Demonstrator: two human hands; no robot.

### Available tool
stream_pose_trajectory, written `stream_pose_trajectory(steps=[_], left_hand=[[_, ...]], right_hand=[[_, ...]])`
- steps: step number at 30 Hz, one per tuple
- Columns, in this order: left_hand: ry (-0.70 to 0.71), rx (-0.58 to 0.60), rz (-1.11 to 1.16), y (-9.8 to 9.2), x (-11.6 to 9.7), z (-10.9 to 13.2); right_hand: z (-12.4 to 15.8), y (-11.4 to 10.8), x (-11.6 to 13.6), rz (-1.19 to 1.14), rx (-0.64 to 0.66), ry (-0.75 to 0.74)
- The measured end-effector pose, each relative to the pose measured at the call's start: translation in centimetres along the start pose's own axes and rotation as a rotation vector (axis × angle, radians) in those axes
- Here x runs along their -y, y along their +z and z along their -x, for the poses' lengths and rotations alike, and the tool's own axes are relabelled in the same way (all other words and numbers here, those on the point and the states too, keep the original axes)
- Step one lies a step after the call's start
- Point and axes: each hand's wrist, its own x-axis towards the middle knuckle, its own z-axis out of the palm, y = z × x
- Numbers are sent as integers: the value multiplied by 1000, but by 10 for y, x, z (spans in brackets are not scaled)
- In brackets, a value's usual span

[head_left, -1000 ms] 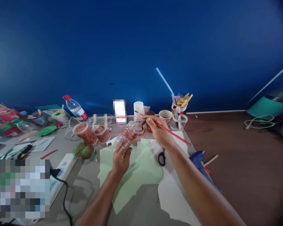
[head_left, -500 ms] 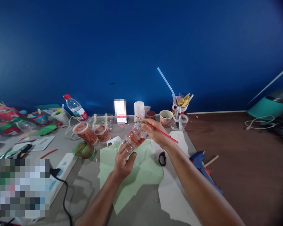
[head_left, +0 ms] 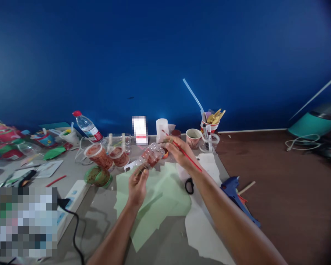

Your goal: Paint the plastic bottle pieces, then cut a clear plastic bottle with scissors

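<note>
My left hand (head_left: 138,184) is closed around the lower end of a clear plastic bottle (head_left: 152,152), which lies tilted with brownish-red paint on part of its side. A thin red paintbrush (head_left: 192,162) is pinched in my right hand (head_left: 180,152), its tip pointing up and to the left. My right fingers are close to the bottle's far end; I cannot tell whether they touch it. A small orange-rimmed lid or pot (head_left: 165,153) shows between bottle and right hand. Pale green paper (head_left: 160,198) lies beneath my hands.
Paint-smeared cups (head_left: 98,156) and a green painted piece (head_left: 98,176) stand left. Behind are a paper roll (head_left: 162,129), a paper cup (head_left: 194,138) and a phone (head_left: 140,129). Scissors (head_left: 189,186) and a blue glue gun (head_left: 239,200) lie right. A power strip (head_left: 68,200) is at left.
My left hand has drawn the bottle a little left and away from my right hand. The brush has swung slightly more upright, and the orange-rimmed piece has come into sight.
</note>
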Motion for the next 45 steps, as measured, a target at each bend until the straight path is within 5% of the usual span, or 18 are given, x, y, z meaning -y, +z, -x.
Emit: stream_pose_trajectory(steps=[3,10,22,35,45], left_hand=[[-30,-68,35,0,3,-6],[-112,-196,284,4,-6,-14],[-132,-230,390,-1,-10,-19],[-225,-337,566,-2,-15,-21],[-209,-304,550,0,-13,-19]], right_hand=[[-1,-4,3,-149,-107,-23],[5,-6,16,-301,29,-96],[11,2,22,-151,226,-33],[9,-4,18,-30,244,62],[11,3,20,-16,273,24]])
